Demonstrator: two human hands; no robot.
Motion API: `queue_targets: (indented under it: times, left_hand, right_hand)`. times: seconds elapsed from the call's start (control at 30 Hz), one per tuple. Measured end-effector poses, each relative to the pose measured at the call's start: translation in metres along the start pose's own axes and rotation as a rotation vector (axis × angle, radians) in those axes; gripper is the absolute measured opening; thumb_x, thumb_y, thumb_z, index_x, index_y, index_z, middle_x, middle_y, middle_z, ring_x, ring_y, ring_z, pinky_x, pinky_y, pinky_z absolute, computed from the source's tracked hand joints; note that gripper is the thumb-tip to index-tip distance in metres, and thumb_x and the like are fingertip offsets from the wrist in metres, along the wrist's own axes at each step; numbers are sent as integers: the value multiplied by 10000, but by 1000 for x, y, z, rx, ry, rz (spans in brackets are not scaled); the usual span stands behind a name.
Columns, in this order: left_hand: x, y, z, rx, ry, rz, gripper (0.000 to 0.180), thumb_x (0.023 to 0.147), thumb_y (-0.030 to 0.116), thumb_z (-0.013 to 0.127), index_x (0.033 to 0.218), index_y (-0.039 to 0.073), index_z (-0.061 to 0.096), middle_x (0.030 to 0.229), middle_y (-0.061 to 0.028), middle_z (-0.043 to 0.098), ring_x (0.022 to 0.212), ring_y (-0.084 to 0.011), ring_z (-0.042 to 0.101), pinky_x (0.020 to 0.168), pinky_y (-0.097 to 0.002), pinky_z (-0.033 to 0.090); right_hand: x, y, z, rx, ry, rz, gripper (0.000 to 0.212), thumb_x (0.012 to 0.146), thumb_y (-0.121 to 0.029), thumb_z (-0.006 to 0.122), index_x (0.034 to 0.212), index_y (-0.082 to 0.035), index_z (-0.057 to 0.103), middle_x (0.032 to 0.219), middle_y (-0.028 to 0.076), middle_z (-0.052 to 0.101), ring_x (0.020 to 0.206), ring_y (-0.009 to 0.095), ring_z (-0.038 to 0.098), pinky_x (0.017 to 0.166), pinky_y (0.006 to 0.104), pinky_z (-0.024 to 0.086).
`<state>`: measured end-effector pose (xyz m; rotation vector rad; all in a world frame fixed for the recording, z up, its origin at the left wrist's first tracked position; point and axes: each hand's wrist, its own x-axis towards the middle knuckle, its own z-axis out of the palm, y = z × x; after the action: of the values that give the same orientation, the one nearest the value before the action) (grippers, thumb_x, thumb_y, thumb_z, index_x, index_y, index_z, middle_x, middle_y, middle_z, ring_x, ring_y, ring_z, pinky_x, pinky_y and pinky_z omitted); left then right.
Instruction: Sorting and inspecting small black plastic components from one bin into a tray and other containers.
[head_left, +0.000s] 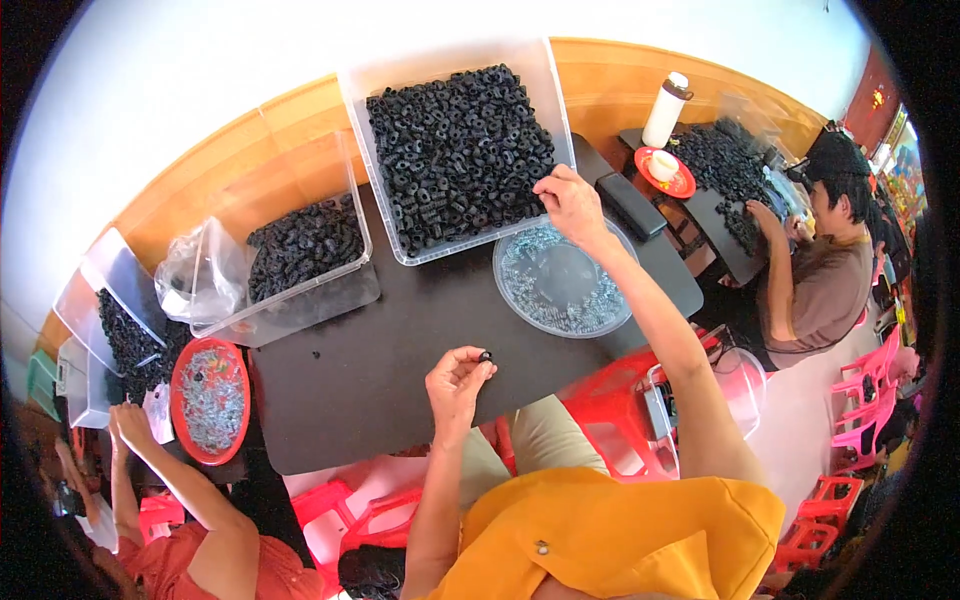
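Note:
My left hand (455,395) is above the table's near edge, thumb and fingers pinching a small black ring-like plastic piece (485,356). My right hand (573,208) reaches to the right side of a large clear bin (408,255), its fingertips pressed together at the heap of black plastic pieces (460,150). What those fingertips hold, if anything, is too small to make out. Below my right hand and forearm lies a round clear tray (565,328) with many tiny shiny, pale, coil-like pieces (540,265).
A second clear bin (320,315) of black pieces stands left on the dark table (340,400). A black case (630,205) lies right of the large bin. A co-worker at left works by a red tray (210,455); another at right handles black pieces near a white bottle (665,110).

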<state>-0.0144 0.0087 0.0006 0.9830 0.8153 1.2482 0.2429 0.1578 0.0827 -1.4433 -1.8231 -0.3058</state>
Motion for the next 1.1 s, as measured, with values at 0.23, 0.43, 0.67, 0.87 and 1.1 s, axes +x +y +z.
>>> queue_targets:
  times: [0.23, 0.43, 0.67, 0.87, 1.1]
  left_hand:
    - [-4, 0, 0, 3, -9, 14, 156, 791, -36, 615, 943, -24, 581, 815, -54, 614, 713, -128, 614, 681, -243, 517]
    - [-1, -1, -1, -19, -16, 6, 157, 791, -45, 614, 944, -23, 584, 827, -41, 615, 737, -111, 611, 696, -238, 511]
    - [-2, 2, 1, -26, -5, 6, 140, 793, -43, 602, 930, -23, 580, 820, -58, 614, 729, -132, 614, 694, -247, 510]
    - [-5, 2, 1, 1, -16, 14, 135, 797, -35, 599, 930, -25, 580, 822, -61, 616, 733, -135, 617, 694, -245, 510]
    - [-2, 2, -1, -11, -8, 13, 133, 798, -31, 585, 931, -26, 577, 804, -66, 617, 721, -131, 616, 666, -236, 501]
  right_hand:
    - [30, -16, 21, -122, -40, -97, 108, 728, -64, 612, 826, -91, 648, 826, 59, 499, 837, 254, 540, 699, 375, 471]
    - [44, -20, 35, -250, -187, -66, 121, 681, -59, 612, 788, -96, 654, 867, 66, 499, 880, 260, 531, 689, 393, 498]
    - [50, -20, 44, -303, -174, -116, 62, 653, -45, 609, 713, -60, 618, 843, 105, 535, 849, 295, 549, 662, 415, 501]
    - [45, -19, 36, -167, -33, -131, 53, 757, -68, 579, 784, -32, 550, 773, 150, 574, 783, 338, 567, 662, 428, 472]
    - [12, -51, -3, 684, -89, 306, 69, 808, -58, 585, 845, -11, 619, 702, 64, 611, 587, 114, 571, 559, 248, 479]
